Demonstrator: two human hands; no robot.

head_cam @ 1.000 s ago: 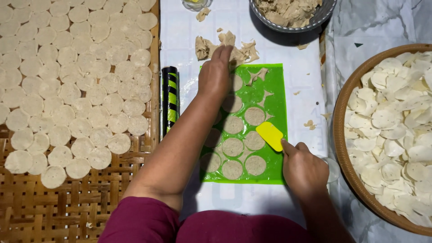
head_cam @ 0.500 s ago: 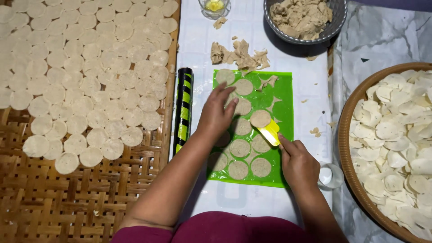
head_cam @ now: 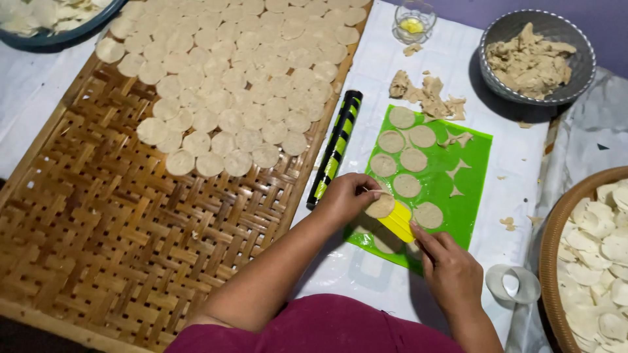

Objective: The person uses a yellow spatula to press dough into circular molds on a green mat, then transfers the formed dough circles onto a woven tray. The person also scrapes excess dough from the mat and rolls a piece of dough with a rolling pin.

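A dough disc (head_cam: 380, 205) sits on the yellow scraper (head_cam: 398, 221) at the green mat's (head_cam: 474, 196) near-left part. The left hand (head_cam: 345, 197) pinches the disc; the right hand (head_cam: 450, 269) grips the scraper, its fingertips seemingly closed round the handle. A striped roller (head_cam: 335, 149) lies just left, beside the woven tray (head_cam: 111, 222).

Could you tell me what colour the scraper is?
The scraper is yellow; the head view shows it.

Single head-worn view, looking steeply down, close over green mat (head_cam: 458, 189); woven tray (head_cam: 118, 235) at left
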